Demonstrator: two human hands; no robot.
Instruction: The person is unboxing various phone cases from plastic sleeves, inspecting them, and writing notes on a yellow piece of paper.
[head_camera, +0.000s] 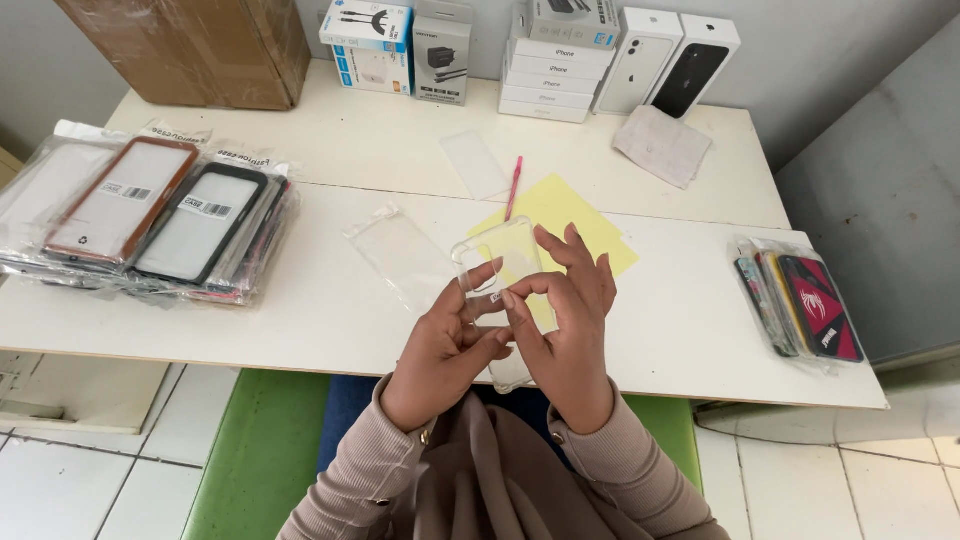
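Head view: your left hand (440, 350) and right hand (565, 320) both pinch the clear phone case (497, 270), held tilted above the desk (330, 320) front edge, thumbs and fingertips closed on its lower half. Empty clear sleeve (400, 257) lies just left of it; yellow paper (560, 215) and pink pen (514, 186) sit behind. Packaged cases (150, 215) are stacked far left, printed cases (800, 305) far right, white boxes (560, 60) at back.

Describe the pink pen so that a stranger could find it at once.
Start at the white table and find the yellow paper near its middle. The pink pen lies across that paper's upper left edge, the only thin pink stick there.
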